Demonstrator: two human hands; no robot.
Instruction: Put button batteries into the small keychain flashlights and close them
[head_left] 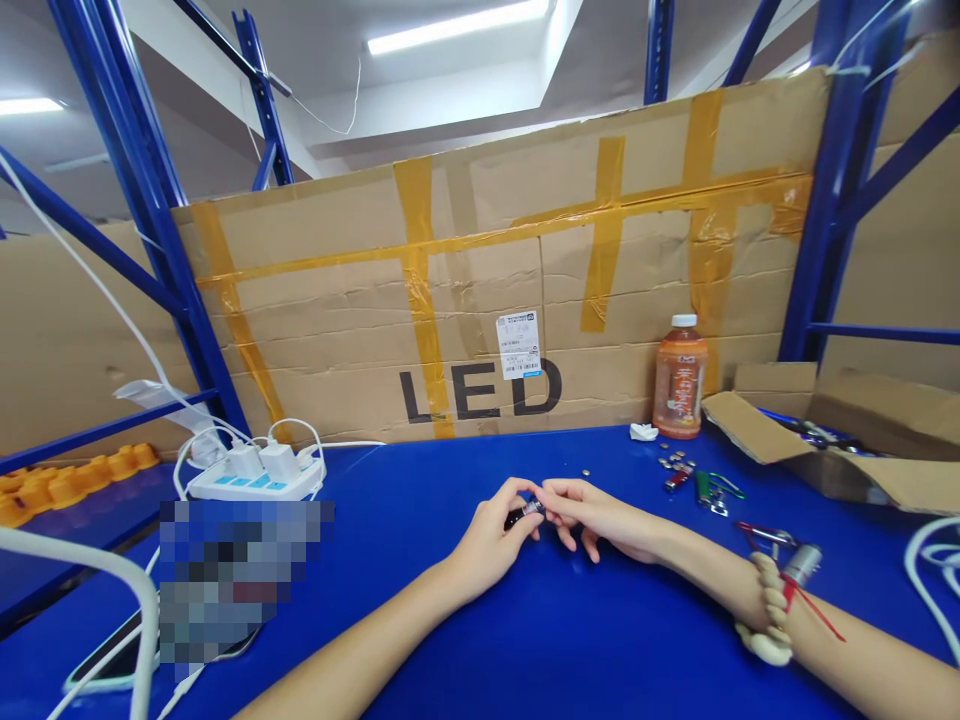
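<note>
In the middle of the blue table, my left hand (493, 533) is closed around a small black flashlight (517, 517) with a silvery band. My right hand (589, 512) meets it from the other side, thumb and forefinger pinched at the flashlight's right end, the other fingers curled loosely below. Whether a tiny part sits between those fingertips is hidden. Just beyond my hands lies a small round metal piece (586, 472). Right of them are a red flashlight (677, 478), a green flashlight (703, 488) with a carabiner, and several small silvery discs (673, 462).
A silver cylinder (804, 563) lies beside my right forearm. Behind it stands an open cardboard box (832, 478) holding metal pieces. An orange drink bottle (680, 380) stands at the back beside crumpled white paper (643, 432). On the left are a power strip (259, 483) and white cables.
</note>
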